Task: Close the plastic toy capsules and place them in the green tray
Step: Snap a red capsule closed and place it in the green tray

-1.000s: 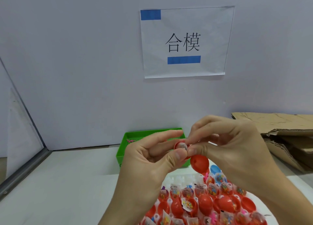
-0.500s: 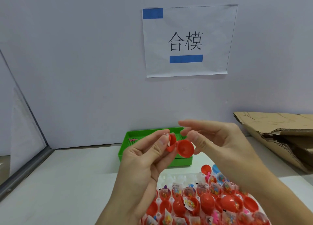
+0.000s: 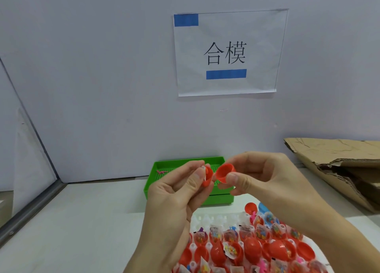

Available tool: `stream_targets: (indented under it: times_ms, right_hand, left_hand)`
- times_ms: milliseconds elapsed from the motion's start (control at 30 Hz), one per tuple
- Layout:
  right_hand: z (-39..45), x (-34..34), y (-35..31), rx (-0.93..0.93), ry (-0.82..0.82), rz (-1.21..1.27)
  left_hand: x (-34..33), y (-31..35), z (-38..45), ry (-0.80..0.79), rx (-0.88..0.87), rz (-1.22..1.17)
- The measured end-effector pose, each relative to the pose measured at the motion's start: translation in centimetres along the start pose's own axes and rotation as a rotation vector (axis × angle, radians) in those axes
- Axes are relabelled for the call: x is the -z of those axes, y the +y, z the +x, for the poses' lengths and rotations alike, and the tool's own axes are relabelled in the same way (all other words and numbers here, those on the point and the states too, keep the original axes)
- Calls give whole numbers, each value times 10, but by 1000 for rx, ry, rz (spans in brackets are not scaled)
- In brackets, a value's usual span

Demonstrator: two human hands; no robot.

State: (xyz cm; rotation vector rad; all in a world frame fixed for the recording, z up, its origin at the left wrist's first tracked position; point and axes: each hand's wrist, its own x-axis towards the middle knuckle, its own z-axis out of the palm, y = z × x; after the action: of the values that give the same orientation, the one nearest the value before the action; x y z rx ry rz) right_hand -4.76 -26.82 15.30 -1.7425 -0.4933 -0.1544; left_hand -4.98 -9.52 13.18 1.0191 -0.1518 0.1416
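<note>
A: Item, left hand: pinches the filled half, a packet edge showing at its rim.
B: Item, right hand: pinches the cap by thumb and fingers, mouth turned toward the other half. The halves sit just beside each other, not yet joined.
A: Handling note: likely best to tuck the packet inside, square the rims, then press straight together; a trapped edge could stop the snap.
B: Item, tray: directly behind the hands, against the wall.
A: Clearance: bare table at left; cardboard crowds the right; open capsules lie below the wrists. A forward reach looks unobstructed.
</note>
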Motion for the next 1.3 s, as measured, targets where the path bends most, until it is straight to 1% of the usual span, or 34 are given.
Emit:
stream_targets:
  times_ms: [133,300,400,467,600,733,800,967,1133,1300]
  right_hand:
    - [-1,3,-3,-4,35,17]
    - [-2,5,-8,48,84,-57]
    - [-3,5,-10,71,110,-44]
    - [-4,5,-11,61,110,-36]
    - [-5,5,-11,-7,48,-13]
    - [-5,4,-9,-9,74,-54]
    - [-5,3,-10,9,79,-90]
    - [-5,0,-12,126,61,-260]
    - [-4,-1,-10,140,88,-283]
    - [-4,0,-10,139,111,-271]
  left_hand:
    - [1,-2,-1,-37,-110,165]
    - [0,-2,-4,-82,-246,450]
    - [-2,-1,-6,-89,-295,537]
    - [-4,-1,-7,-93,-312,570]
    - [-4,0,-7,-90,-332,615]
    - [-4,1,-8,-110,-351,627]
    - [-5,1,-8,-128,-356,627]
    - [-3,4,-8,-143,-352,635]
    - [-2,5,-9,-161,-338,664]
    - [1,7,-10,-239,-304,727]
